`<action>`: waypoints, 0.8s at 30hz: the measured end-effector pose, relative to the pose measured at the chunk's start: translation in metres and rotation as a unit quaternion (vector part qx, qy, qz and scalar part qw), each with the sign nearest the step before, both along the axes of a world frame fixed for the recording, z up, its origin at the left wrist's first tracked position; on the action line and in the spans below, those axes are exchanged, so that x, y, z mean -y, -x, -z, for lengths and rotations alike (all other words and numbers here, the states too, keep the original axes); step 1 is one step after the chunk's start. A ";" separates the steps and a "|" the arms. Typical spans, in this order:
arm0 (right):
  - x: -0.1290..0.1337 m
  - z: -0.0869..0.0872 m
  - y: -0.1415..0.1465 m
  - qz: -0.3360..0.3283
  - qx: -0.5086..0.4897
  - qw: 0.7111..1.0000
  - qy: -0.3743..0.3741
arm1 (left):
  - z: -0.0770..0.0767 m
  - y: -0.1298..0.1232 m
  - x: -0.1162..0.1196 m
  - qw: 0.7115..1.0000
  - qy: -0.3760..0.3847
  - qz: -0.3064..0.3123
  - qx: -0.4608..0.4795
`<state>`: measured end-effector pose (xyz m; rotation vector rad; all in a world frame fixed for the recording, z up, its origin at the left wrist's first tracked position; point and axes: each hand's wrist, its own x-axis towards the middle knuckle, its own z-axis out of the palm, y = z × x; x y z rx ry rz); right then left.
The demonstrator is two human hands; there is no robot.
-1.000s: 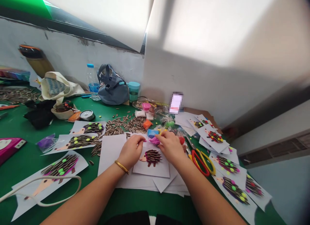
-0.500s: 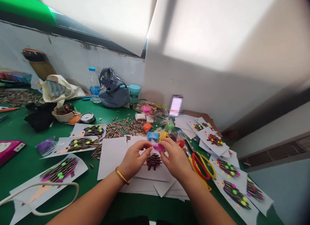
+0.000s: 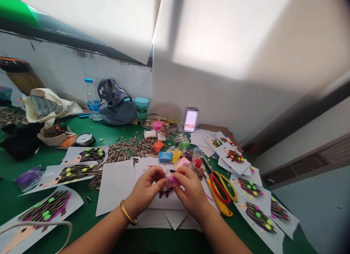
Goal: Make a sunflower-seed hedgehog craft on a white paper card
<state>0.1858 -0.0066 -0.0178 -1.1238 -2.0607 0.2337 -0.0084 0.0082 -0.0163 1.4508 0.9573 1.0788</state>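
Note:
Between my two hands is a small clear plastic packet of pink modelling clay. My left hand, with a gold bangle at the wrist, pinches the packet's left side between thumb and fingers. My right hand closes on its right side. Just beneath them lies a white sheet with a seed-covered hedgehog, mostly hidden by the hands. Beyond the fingers are packets of blue clay, yellow clay and red clay.
Red-handled scissors and a yellow cutter lie to the right. Finished hedgehog pictures spread along both sides. Sunflower seeds are heaped behind the paper. A blue bag and a phone stand against the wall.
The view has turned to the right, so the table's things appear further left. Both hands keep hold of the clay packet, which has turned and come slightly lower.

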 end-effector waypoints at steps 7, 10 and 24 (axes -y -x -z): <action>0.006 -0.006 0.006 0.002 0.003 1.000 0.003 | -0.002 0.000 0.001 0.999 -0.020 -0.007 -0.026; 0.005 -0.004 0.005 0.006 0.010 1.000 -0.001 | -0.006 -0.001 0.002 0.999 -0.029 0.003 -0.041; 0.005 -0.004 0.003 -0.024 -0.041 0.999 0.011 | -0.004 -0.003 0.003 0.993 0.082 0.015 0.085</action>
